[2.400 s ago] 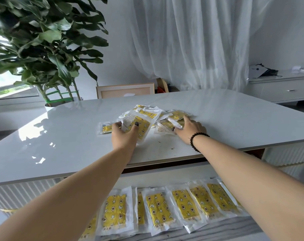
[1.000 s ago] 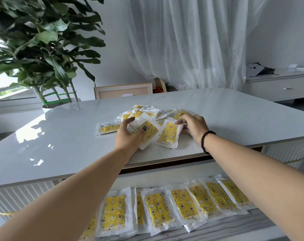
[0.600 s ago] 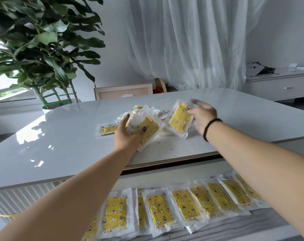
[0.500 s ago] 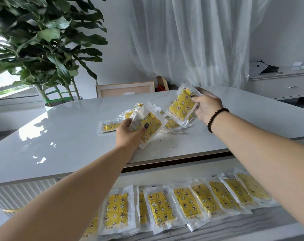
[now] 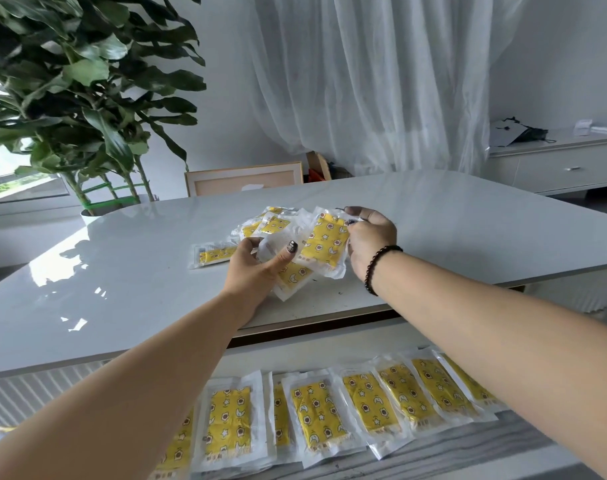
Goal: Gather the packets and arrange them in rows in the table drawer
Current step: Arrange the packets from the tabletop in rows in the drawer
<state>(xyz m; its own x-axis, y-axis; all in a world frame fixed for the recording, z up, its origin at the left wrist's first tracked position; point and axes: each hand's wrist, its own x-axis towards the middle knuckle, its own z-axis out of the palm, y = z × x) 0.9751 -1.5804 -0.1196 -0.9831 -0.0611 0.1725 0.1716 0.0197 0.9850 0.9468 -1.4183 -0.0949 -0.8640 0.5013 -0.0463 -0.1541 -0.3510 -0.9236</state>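
A single packet [image 5: 214,253] lies flat on the table [image 5: 468,223] at the left of the pile, its long axis running left to right, just left of the left hand [image 5: 257,271]. That grip is clamped, thumb on top, on a held stack [image 5: 293,277] over the table's near edge. Behind it the loose pile [image 5: 271,221] sits mid-table. The right hand [image 5: 369,237] pinches one packet's [image 5: 324,242] top edge, long axis tilted toward the stack, touching or overlapping it. Likely next step: slide it under the left thumb. Below the near edge the open drawer [image 5: 503,452] holds a row of packets [image 5: 316,414], long axes pointing away, edges overlapping.
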